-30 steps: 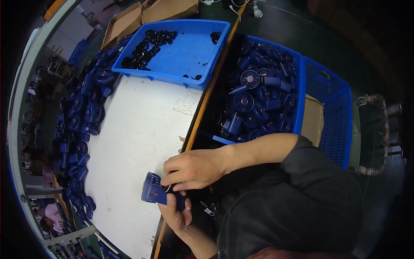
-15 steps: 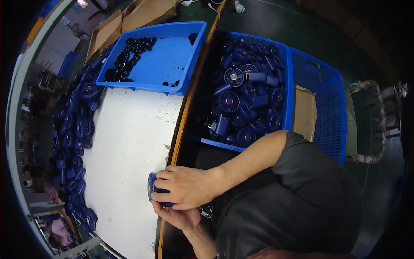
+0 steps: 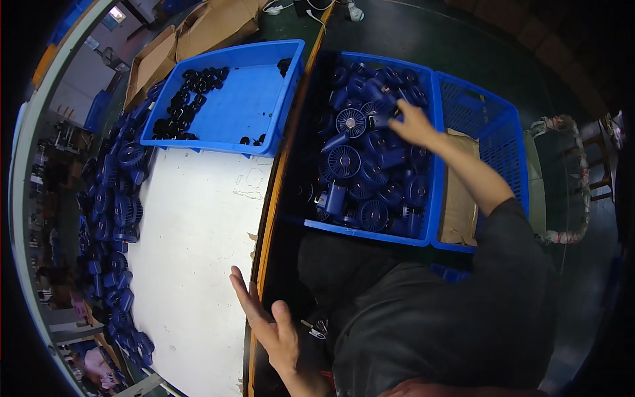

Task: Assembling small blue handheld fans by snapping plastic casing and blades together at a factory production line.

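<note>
At your 9 o'clock, a bank of dark-blue handheld fans (image 3: 127,210) lies piled along the far side of the white desk (image 3: 192,264); because they rest loosely on one another, a knock could probably send one sliding or set its neighbours rolling. Between 10 and 11 o'clock, the shallow blue tray (image 3: 211,147) holds small black parts (image 3: 182,109), and its right end sits close to the wooden edge strip, so an elbow or sleeve catching it could shift it and scatter those parts. At 7 o'clock, your left hand (image 3: 271,324) is raised over the desk's near edge, empty, the fingers lying close together and the thumb held away; lowered carelessly, it could scrape on the strip. Between 1 and 2 o'clock, the deep blue crate (image 3: 364,232) carries a jumbled heap of the same fans, and a motion-blurred handheld fan (image 3: 378,91) lies toward its upper part, just beside your right hand (image 3: 417,126). That hand's thumb and fingers look parted with nothing visibly clamped between; whether a fingertip brushes the fan, you cannot tell here. A fan landing hard could crack a grille or scuff a casing, since the others there lie at all angles with handles and grilles upward.
</note>
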`<action>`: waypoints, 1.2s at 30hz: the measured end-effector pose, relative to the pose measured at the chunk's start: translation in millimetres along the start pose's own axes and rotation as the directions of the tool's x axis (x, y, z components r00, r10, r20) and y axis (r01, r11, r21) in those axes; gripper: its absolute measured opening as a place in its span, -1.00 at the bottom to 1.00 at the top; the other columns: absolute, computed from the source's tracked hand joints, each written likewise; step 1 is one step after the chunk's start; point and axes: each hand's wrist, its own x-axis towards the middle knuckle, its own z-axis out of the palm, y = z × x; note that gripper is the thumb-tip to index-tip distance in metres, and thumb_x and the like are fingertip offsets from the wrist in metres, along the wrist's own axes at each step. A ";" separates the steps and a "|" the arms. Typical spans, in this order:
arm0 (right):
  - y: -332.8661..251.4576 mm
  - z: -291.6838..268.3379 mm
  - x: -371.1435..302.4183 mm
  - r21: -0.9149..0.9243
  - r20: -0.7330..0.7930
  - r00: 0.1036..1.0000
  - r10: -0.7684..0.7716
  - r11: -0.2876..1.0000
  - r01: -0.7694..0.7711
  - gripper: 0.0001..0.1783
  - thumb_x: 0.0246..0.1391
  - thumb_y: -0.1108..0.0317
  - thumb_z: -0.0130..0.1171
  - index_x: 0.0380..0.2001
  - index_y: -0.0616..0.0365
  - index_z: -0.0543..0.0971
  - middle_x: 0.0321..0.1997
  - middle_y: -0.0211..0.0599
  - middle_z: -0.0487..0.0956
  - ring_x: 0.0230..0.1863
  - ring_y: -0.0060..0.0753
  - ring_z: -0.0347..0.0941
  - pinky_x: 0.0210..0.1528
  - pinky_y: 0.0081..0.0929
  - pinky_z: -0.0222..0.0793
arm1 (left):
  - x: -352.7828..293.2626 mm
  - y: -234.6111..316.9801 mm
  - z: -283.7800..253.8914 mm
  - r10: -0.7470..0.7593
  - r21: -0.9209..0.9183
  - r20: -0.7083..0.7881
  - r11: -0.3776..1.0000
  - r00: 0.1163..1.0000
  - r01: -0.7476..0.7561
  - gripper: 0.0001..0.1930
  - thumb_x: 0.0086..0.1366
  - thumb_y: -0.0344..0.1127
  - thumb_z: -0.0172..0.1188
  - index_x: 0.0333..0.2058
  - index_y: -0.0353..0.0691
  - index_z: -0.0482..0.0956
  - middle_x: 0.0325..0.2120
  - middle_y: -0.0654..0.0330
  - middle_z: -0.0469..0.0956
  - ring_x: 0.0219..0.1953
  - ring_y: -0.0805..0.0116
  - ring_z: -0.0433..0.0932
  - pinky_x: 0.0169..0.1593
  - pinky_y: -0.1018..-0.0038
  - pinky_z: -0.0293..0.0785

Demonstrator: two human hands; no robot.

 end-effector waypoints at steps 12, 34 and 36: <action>66.3 -11.2 24.3 -0.029 -0.271 0.959 -0.084 0.996 0.079 -0.75 0.07 0.41 0.14 -0.17 0.27 0.61 -0.20 -0.01 0.62 -0.12 0.00 0.57 -0.01 -0.22 0.46 | -29.9 -60.6 -72.2 -0.168 0.181 -0.336 0.954 0.927 0.239 -0.38 0.30 -0.31 0.04 0.30 -0.43 0.21 0.31 -0.12 0.23 0.40 0.00 0.14 0.41 0.09 0.07; -227.4 102.2 -173.3 0.614 0.531 0.728 -0.434 0.789 0.022 -0.76 0.09 0.58 0.15 -0.13 0.31 0.58 -0.23 -0.16 0.63 -0.22 -0.39 0.59 -0.13 -0.50 0.49 | 22.2 -318.7 -392.4 -0.095 0.405 -0.872 0.413 0.481 0.816 0.12 0.15 0.37 0.20 0.33 -0.52 0.02 0.32 -0.39 0.06 0.38 -0.32 0.02 0.39 -0.01 0.04; -228.4 106.4 -178.6 0.641 0.501 0.713 -0.491 0.764 0.075 -0.79 0.11 0.57 0.17 -0.16 0.29 0.60 -0.23 -0.15 0.64 -0.21 -0.38 0.61 -0.16 -0.49 0.51 | 11.6 -366.1 -443.9 -0.010 0.463 -0.865 0.367 0.502 0.807 0.05 0.17 0.32 0.20 0.34 -0.44 0.07 0.34 -0.35 0.08 0.39 -0.23 0.06 0.40 0.05 0.03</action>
